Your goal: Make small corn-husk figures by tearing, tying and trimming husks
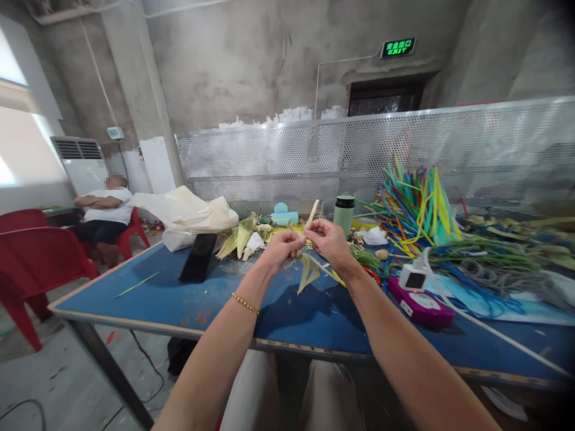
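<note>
While above the blue table (135, 302), both hands' fingers (300, 239) closed on a pale leaf strip (311, 214), green lidded flask (344, 214) nearby.

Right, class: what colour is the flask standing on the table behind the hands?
Green, with a darker lid: the flask shows best in the head view.

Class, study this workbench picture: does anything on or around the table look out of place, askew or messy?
Yes. The black smartphone leans tilted against the cream plastic bag instead of lying flat. A thin green leaf strip lies stray on the blue tabletop. Coloured plastic strips fan out in a loose tangle at the right.
</note>
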The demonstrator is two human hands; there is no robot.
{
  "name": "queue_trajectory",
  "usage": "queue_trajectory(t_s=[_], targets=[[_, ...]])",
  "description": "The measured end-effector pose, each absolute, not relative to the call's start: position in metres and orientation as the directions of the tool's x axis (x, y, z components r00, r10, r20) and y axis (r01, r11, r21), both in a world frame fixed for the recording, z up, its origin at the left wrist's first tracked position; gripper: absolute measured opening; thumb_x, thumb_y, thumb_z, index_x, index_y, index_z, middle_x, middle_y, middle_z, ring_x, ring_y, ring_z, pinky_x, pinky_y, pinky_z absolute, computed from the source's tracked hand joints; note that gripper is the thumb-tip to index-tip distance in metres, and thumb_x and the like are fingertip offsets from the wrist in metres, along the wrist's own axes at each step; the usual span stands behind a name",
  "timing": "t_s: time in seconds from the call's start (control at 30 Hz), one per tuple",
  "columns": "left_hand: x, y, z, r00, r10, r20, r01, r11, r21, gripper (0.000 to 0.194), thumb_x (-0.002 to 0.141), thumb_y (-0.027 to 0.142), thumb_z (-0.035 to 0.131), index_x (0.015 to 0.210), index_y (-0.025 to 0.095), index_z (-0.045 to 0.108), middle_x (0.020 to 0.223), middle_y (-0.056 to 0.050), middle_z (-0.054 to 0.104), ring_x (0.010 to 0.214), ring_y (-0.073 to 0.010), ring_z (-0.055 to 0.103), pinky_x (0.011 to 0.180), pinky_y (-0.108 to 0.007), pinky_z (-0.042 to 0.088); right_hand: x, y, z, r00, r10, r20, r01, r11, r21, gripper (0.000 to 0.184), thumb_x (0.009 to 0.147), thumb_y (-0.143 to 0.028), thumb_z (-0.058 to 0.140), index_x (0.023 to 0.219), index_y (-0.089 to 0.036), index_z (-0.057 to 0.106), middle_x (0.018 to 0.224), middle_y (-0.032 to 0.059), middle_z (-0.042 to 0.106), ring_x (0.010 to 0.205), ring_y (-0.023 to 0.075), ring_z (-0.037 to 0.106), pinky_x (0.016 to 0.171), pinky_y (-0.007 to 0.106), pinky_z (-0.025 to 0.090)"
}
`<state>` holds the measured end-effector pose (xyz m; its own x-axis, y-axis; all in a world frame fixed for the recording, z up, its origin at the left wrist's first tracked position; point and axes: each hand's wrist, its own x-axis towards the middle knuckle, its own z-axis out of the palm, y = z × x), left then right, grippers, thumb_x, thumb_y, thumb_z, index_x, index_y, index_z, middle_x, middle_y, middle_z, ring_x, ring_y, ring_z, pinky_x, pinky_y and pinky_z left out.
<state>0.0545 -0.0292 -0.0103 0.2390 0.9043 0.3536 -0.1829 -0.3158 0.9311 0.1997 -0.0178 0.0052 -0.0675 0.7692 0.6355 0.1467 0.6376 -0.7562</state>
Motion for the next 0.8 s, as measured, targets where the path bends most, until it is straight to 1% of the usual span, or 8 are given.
queue_trajectory(t_s=[0.07,0.17,0.27,0.33,0.47,0.63,0.73,0.8], targets=[[0.055,-0.028,-0.011,0.222,0.9,0.375,-0.171,-0.343,0.924,0.04,0.062,0.044,0.078,0.061,0.016,0.049,0.051,0.006,0.043,0.041,-0.0035,0.034,0.042,-0.022,0.021,0.2,-0.018,0.005,-0.066,0.767,0.638,0.172,0.639,-0.75,0.025,0.07,-0.041,0.067,0.073,-0.019,0.056,0.058,-0.0007,0.057,0.053,0.0127,0.052,0.048,0.024,0.041],[0.055,-0.028,-0.011,0.203,0.892,0.404,-0.188,-0.369,0.91,0.037,0.06,0.041,0.079,0.068,0.015,0.054,0.051,0.007,0.043,0.042,-0.0035,0.032,0.042,-0.022,0.02,0.199,-0.019,0.006,-0.092,0.755,0.649,0.215,0.652,-0.727,0.02,0.071,-0.036,0.065,0.071,-0.019,0.055,0.058,-0.0006,0.057,0.055,0.0132,0.053,0.05,0.025,0.042],[0.056,-0.028,-0.01,0.192,0.892,0.409,-0.2,-0.372,0.906,0.035,0.058,0.038,0.079,0.073,0.015,0.057,0.05,0.007,0.044,0.042,-0.0039,0.032,0.043,-0.021,0.021,0.199,-0.018,0.006,-0.107,0.732,0.673,0.21,0.678,-0.705,0.014,0.069,-0.029,0.064,0.073,-0.018,0.056,0.065,0.0004,0.06,0.059,0.013,0.055,0.055,0.025,0.045],[0.056,-0.028,-0.01,0.197,0.894,0.402,-0.195,-0.366,0.91,0.034,0.057,0.036,0.08,0.071,0.015,0.056,0.051,0.007,0.045,0.043,-0.0037,0.033,0.043,-0.021,0.021,0.2,-0.018,0.007,-0.09,0.717,0.691,0.206,0.692,-0.691,0.013,0.069,-0.026,0.063,0.074,-0.017,0.056,0.067,0.0007,0.06,0.061,0.0125,0.055,0.058,0.025,0.045],[0.055,-0.026,-0.011,0.251,0.878,0.407,-0.197,-0.365,0.91,0.031,0.058,0.03,0.079,0.07,0.016,0.054,0.051,0.007,0.045,0.044,-0.0039,0.035,0.044,-0.02,0.022,0.204,-0.015,0.009,-0.006,0.675,0.738,0.23,0.719,-0.656,0.013,0.071,-0.028,0.062,0.073,-0.017,0.055,0.065,-0.0005,0.057,0.057,0.0118,0.052,0.055,0.025,0.044],[0.053,-0.027,-0.012,0.357,0.848,0.393,-0.176,-0.352,0.919,0.026,0.059,0.025,0.076,0.071,0.015,0.055,0.058,0.005,0.051,0.051,-0.0056,0.042,0.049,-0.02,0.029,0.212,-0.011,0.011,0.06,0.515,0.855,0.37,0.784,-0.498,0.008,0.074,-0.025,0.059,0.075,-0.018,0.055,0.067,-0.0003,0.056,0.057,0.0116,0.051,0.055,0.025,0.044],[0.053,-0.029,-0.011,0.372,0.843,0.388,-0.169,-0.349,0.922,0.023,0.06,0.023,0.074,0.07,0.015,0.054,0.058,0.005,0.05,0.05,-0.0055,0.042,0.049,-0.02,0.029,0.218,-0.01,0.014,0.074,0.427,0.901,0.495,0.769,-0.405,0.005,0.076,-0.024,0.057,0.076,-0.019,0.055,0.066,-0.0005,0.056,0.054,0.0113,0.05,0.056,0.025,0.044],[0.054,-0.03,-0.01,0.358,0.853,0.379,-0.171,-0.339,0.925,0.022,0.061,0.023,0.073,0.07,0.016,0.054,0.056,0.005,0.049,0.048,-0.0053,0.04,0.047,-0.02,0.027,0.222,-0.009,0.017,0.117,0.394,0.912,0.548,0.74,-0.39,0.007,0.077,-0.025,0.057,0.077,-0.019,0.056,0.066,0.0002,0.057,0.055,0.0118,0.051,0.057,0.026,0.045]])
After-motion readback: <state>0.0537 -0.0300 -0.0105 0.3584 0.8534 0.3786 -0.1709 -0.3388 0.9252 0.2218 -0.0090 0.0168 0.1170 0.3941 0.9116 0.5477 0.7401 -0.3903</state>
